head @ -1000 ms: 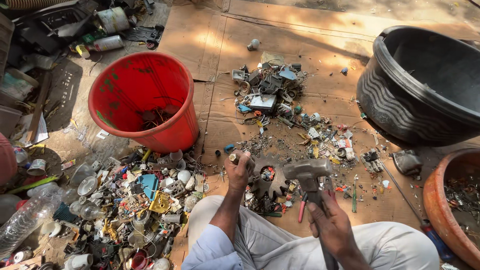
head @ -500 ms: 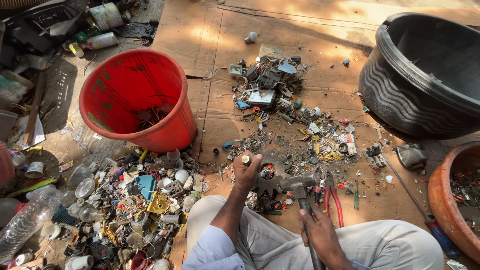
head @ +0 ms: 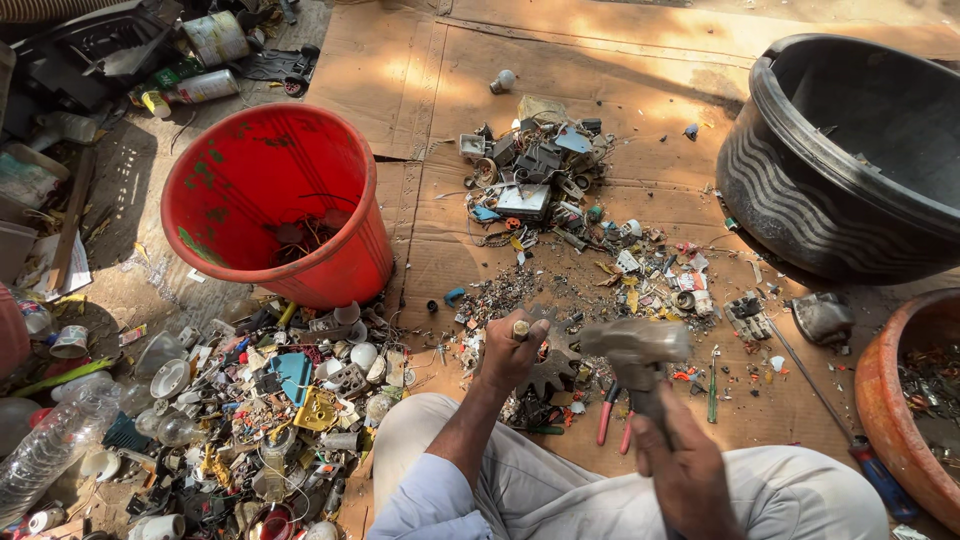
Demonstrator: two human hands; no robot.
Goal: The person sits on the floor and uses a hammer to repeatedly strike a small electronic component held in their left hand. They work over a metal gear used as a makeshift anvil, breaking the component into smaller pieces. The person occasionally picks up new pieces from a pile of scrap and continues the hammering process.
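My left hand (head: 508, 352) is closed in a fist around a small brass-tipped piece (head: 520, 327), pinning it upright on a toothed gear (head: 556, 362) that lies flat on the cardboard (head: 660, 170) just in front of my knees. My right hand (head: 685, 470) is wrapped tight on the handle of a hammer (head: 634, 343), whose grey head hangs just right of the piece and a little above the gear, blurred, not touching it. Red-handled pliers (head: 606, 412) lie under the hammer, a green screwdriver (head: 712, 388) further right. As I judge it, the piece in my fist looks whole, so the breaking of this one is not done. Beyond the gear a spread of small scrap (head: 560, 190) with boards, wires and plastic chips covers the cardboard, much of it already in fragments. At my left knee sits a larger mixed heap (head: 250, 400) of bulb parts, sockets and bottles, seemingly unsorted. The red bucket (head: 275, 200) holds only a few wires at the bottom, the black tub (head: 850, 160) looks nearly bare, and the clay pot (head: 915, 400) at right has some dark bits, so I would say most of the sorting is left.
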